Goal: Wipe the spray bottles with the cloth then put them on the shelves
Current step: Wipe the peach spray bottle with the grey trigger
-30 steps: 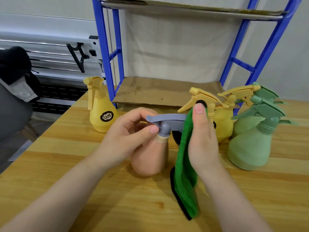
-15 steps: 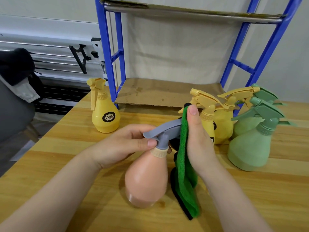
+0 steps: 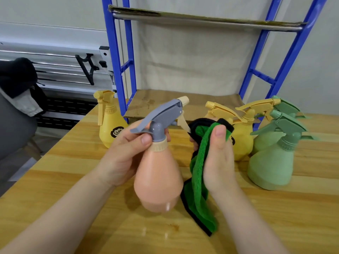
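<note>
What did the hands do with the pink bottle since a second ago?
The left hand lifted the pink bottle off the table and tipped it, so its grey sprayer now points up and away. The cloth came off the sprayer; the right hand holds it just beside the bottle. Both grips stayed, and the yellow bottles and green bottles did not move.

Held bottle [image 3: 158, 173] left of cloth [image 3: 200, 173], other bottles [image 3: 271, 162] behind, on table [image 3: 275, 217]
</note>
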`<state>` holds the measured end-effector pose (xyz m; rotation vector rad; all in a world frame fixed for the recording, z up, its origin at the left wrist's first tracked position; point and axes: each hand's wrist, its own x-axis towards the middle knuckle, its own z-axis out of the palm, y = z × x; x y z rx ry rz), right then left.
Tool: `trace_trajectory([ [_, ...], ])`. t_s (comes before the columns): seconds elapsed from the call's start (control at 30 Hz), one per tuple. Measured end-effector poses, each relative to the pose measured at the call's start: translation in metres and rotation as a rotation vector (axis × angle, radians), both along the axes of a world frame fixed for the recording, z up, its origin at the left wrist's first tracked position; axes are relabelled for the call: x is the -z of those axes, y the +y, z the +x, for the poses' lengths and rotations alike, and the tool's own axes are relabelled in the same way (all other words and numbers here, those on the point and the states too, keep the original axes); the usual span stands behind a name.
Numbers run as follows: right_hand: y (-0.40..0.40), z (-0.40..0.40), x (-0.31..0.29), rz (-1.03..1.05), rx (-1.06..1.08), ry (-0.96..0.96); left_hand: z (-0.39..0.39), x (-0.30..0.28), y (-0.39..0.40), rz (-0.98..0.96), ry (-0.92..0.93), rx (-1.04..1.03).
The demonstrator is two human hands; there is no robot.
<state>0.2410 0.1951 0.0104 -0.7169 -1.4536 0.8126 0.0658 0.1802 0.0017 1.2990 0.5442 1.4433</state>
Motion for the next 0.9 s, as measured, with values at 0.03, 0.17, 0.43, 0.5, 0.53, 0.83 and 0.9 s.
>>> trace_trajectory([
  [0.03, 0.002, -0.001, 0.002, 0.015, 0.032, 0.001, 0.003, 0.0, -0.001, 0.015, -0.011, -0.043],
  [0.17, 0.004, -0.001, 0.008, 0.037, 0.093, 0.053, 0.009, 0.0, -0.003, 0.146, 0.035, -0.247],
  [0.43, -0.003, -0.016, 0.023, 0.123, 0.043, -0.184, 0.023, 0.01, -0.004, 0.535, 0.848, -0.93],
  [0.5, -0.003, -0.017, 0.025, 0.098, 0.105, -0.243, 0.027, 0.014, -0.006, 0.553, 0.89, -0.946],
  [0.53, -0.002, -0.016, 0.025, 0.09, 0.15, -0.258, 0.028, 0.015, -0.007, 0.565, 0.896, -0.923],
  [0.83, 0.007, 0.0, 0.015, 0.328, 0.55, -0.5, 0.031, 0.018, -0.007, 0.451, 0.673, -0.63],
  [0.9, 0.008, 0.002, 0.014, 0.362, 0.597, -0.514, 0.034, 0.019, -0.006, 0.44, 0.682, -0.622],
])
